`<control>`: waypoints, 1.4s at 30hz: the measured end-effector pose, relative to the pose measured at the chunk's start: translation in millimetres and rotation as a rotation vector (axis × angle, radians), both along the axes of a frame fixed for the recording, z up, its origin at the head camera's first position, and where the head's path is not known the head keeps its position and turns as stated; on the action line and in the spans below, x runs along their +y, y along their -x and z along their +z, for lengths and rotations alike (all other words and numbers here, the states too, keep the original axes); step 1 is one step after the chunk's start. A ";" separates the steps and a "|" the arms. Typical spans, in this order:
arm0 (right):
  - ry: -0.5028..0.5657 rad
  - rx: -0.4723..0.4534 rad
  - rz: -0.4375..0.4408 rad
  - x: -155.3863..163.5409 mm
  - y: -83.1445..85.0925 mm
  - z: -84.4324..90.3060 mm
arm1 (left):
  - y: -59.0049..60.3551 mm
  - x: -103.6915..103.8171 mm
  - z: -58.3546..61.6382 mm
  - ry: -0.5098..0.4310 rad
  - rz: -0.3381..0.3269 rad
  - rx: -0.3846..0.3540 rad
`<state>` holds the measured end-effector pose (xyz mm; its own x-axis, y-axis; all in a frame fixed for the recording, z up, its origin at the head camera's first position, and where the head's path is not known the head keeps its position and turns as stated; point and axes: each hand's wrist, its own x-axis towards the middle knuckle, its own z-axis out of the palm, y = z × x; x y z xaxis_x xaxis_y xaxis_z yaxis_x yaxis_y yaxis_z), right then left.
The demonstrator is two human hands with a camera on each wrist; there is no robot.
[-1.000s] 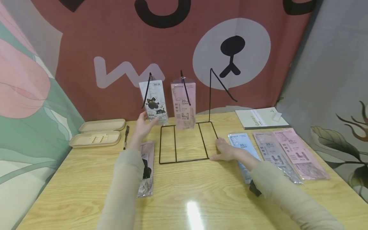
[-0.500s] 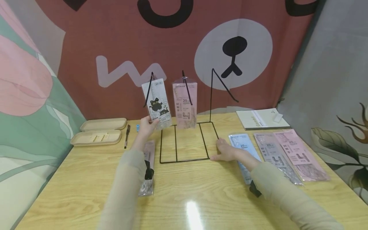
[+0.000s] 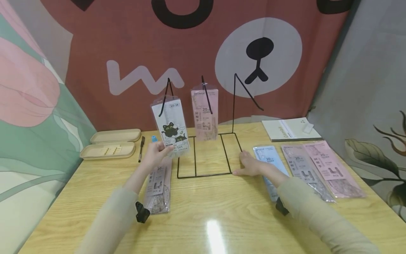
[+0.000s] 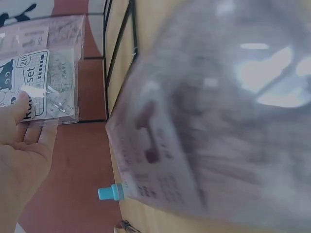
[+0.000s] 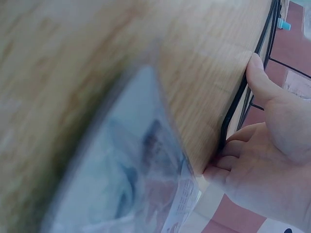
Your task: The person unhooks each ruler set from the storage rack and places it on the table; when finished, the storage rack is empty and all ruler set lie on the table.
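My left hand point(image 3: 156, 154) pinches the lower edge of a clear-wrapped ruler set point(image 3: 172, 128) with black cats on its white card. The pack hangs slightly tilted at the left hook of a black wire display rack point(image 3: 195, 155), the hook's arm crossing its upper part. In the left wrist view, thumb and fingers sit on either side of the ruler set point(image 4: 43, 90). My right hand point(image 3: 250, 164) holds the rack's base at its front right corner; in the right wrist view its thumb lies along the black wire point(image 5: 236, 104). A pink ruler pack point(image 3: 204, 113) hangs on the middle hook.
Blue point(image 3: 269, 165), greyish-purple point(image 3: 302, 167) and pink point(image 3: 334, 173) packs lie at right, another pack point(image 3: 158, 187) under the left forearm. Behind are an open beige case point(image 3: 111, 150), a pen point(image 3: 141, 150), a blue-capped item point(image 3: 154, 138) and a white notebook point(image 3: 285, 130).
My left hand has drawn the cat ruler set toward me and down along the left hook, its forearm swinging left and uncovering the pack beneath. My right hand has stayed on the rack's corner.
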<state>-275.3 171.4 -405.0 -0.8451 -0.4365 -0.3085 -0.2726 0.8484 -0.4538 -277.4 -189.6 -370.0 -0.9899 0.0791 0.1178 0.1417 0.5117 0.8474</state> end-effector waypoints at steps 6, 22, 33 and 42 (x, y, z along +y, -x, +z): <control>-0.004 0.011 -0.001 1.1 0.1 1.2 | -27.7 -6.2 -6.4 0.008 -0.085 0.110; 0.002 0.006 -0.007 2.2 0.6 -1.6 | -80.8 -62.4 -10.4 -0.108 -0.115 0.168; -0.005 -0.008 -0.021 2.7 -0.6 2.7 | -106.5 -135.7 -14.4 0.029 -0.125 -0.224; 0.007 -0.010 -0.011 2.4 -0.7 -1.0 | -108.6 -148.5 -19.2 -0.040 -0.196 -0.483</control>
